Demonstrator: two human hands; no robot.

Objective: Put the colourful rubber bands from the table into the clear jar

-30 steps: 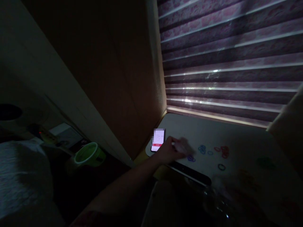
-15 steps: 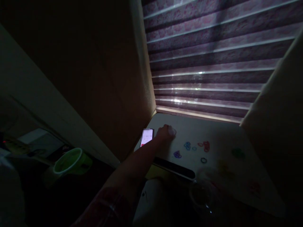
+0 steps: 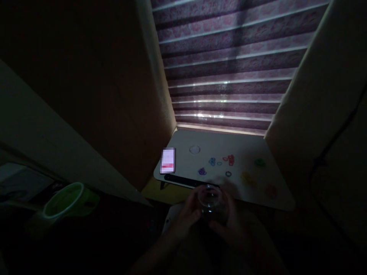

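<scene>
Head view: left grip [image 3: 187,215] and right grip [image 3: 231,218] are holding a clear jar [image 3: 210,198], coloured rings [image 3: 231,160] lying farther on the surface [image 3: 184,165].

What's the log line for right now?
left hand: holding clear jar; right hand: holding clear jar; table: phone, blue rings, red rings, purple rings; jar contents: too dark to tell

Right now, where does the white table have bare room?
Bare patches: between the phone and purple loops, and between the red loops and green loops. Crowded: around the blue loops. Left hand and right hand hold the clear container by the near edge.
</scene>
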